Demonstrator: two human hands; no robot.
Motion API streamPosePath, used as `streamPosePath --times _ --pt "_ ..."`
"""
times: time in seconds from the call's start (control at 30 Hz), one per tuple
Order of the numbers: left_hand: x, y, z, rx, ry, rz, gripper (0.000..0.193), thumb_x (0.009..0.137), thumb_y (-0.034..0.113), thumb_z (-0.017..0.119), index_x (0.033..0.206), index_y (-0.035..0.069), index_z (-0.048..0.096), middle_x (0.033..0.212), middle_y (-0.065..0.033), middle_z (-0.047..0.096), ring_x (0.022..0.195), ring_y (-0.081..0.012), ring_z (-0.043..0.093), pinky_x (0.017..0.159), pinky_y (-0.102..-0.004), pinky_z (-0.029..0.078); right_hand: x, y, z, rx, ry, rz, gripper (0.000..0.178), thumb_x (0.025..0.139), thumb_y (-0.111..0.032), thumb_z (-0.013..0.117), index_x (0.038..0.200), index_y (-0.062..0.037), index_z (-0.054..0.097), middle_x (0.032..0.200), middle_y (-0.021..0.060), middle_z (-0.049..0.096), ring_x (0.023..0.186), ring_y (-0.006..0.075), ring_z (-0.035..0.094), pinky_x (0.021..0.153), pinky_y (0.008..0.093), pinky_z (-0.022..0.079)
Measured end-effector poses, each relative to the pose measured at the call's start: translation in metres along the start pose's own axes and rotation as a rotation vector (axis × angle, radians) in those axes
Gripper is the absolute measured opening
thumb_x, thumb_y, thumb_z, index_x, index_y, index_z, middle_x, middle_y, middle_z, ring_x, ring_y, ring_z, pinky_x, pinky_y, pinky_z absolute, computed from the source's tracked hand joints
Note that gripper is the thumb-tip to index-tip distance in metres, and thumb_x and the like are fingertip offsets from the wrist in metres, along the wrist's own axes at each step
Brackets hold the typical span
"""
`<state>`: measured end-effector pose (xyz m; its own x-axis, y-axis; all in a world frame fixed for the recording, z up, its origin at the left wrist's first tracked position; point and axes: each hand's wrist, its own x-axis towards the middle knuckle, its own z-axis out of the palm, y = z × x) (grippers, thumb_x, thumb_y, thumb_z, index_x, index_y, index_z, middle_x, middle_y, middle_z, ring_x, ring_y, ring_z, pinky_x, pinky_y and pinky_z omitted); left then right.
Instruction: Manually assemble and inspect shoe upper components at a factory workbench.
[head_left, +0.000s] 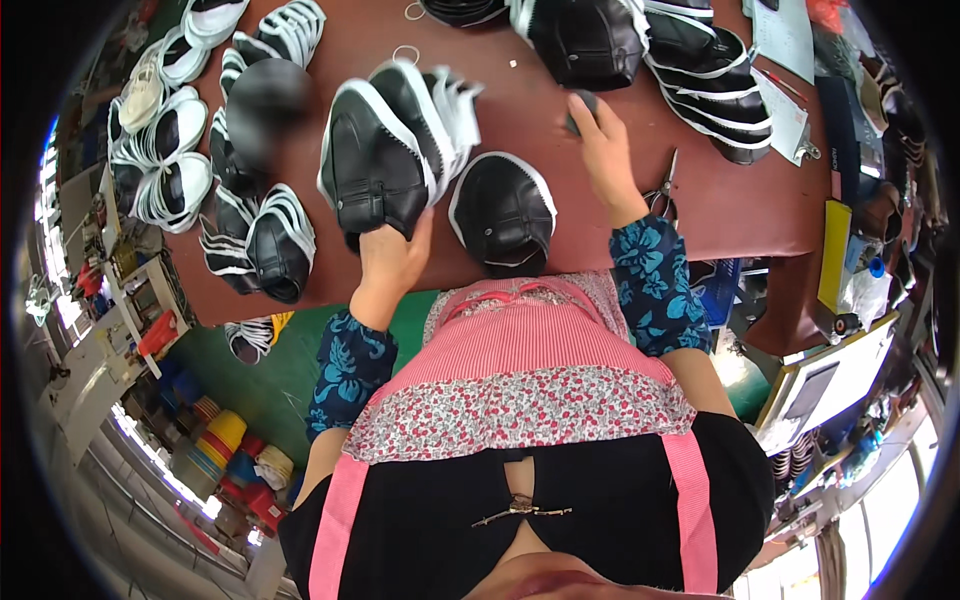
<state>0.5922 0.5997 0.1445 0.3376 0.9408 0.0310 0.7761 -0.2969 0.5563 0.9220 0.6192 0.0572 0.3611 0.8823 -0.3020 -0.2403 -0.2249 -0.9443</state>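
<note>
My left hand [393,262] is closed around the near end of several black shoe uppers [375,165] with white edges, held up over the table. Their far right side is smeared by motion. A small dark, rounded object [580,113], whose kind I cannot make out, is pinched in the fingers of my right hand [606,152]. Between my hands, close to the table's front edge, lies another black upper [503,213] with a white rim. Right of my right hand rests a pair of dark scissors [663,192].
Stacks of uppers line the table's left side [280,243] and its far right [715,95]. More uppers [585,40] lie at the far middle. Papers [785,120] and a clip sit at the right edge of the reddish-brown table [740,215]. Colourful tubs [222,435] stand on the floor, lower left.
</note>
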Motion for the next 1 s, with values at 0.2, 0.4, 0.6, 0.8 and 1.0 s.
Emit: streamPosePath --times 0.2,0.4,0.6,0.8,1.0 --pt "-0.111 -0.175 0.034 0.555 -0.437 -0.249 0.043 0.099 0.041 0.078 0.089 0.000 0.079 0.083 -0.0231 0.077 0.083 -0.0440 0.076 0.085 -0.0537 0.058 -0.025 0.109 -0.045 -0.573 0.050 0.339 0.035 0.108 -0.035 0.074 0.118 -0.0017 0.072 0.099 0.0099 0.072 0.091 0.0214 0.071 0.086 0.0380 0.056" --pt "-0.084 -0.123 -0.019 0.539 -0.358 -0.024 0.056 0.093 0.054 0.083 0.079 0.000 0.077 0.082 -0.0237 0.077 0.081 -0.0436 0.076 0.080 -0.0498 0.060 -0.106 0.130 -0.016 -0.976 0.185 -0.384 0.026 0.104 -0.019 0.071 0.124 -0.0028 0.071 0.109 0.0173 0.076 0.104 0.0374 0.071 0.096 0.0492 0.056" --pt "-0.100 -0.049 -0.030 -0.560 -0.561 -0.386 0.061 0.110 0.049 0.068 0.143 -0.001 0.070 0.118 -0.0171 0.082 0.107 -0.0287 0.080 0.093 -0.0412 0.062 -0.161 0.125 0.050 -0.233 -0.183 0.161 0.030 0.105 -0.020 0.078 0.126 0.0000 0.073 0.106 0.0065 0.078 0.098 0.0147 0.071 0.087 0.0314 0.056" --pt "-0.111 -0.046 -0.021 -1.508 -0.462 -0.825 0.037 0.119 0.027 0.054 0.136 -0.005 0.062 0.129 -0.0172 0.074 0.112 -0.0292 0.079 0.099 -0.0429 0.066 -0.249 0.009 0.147 -0.819 -0.298 -0.775 0.024 0.080 0.002 0.081 0.104 -0.0022 0.077 0.104 0.0121 0.073 0.093 0.0352 0.072 0.080 0.0443 0.061" --pt "-0.117 -0.063 -0.009 -1.568 -0.343 -0.683 0.034 0.120 0.020 0.053 0.139 -0.006 0.063 0.128 -0.0146 0.074 0.118 -0.0271 0.076 0.102 -0.0426 0.066 -0.270 0.024 0.139 -0.801 -0.083 -0.652 0.025 0.086 -0.005 0.086 0.110 -0.0034 0.078 0.114 0.0125 0.078 0.099 0.0340 0.073 0.088 0.0434 0.057"
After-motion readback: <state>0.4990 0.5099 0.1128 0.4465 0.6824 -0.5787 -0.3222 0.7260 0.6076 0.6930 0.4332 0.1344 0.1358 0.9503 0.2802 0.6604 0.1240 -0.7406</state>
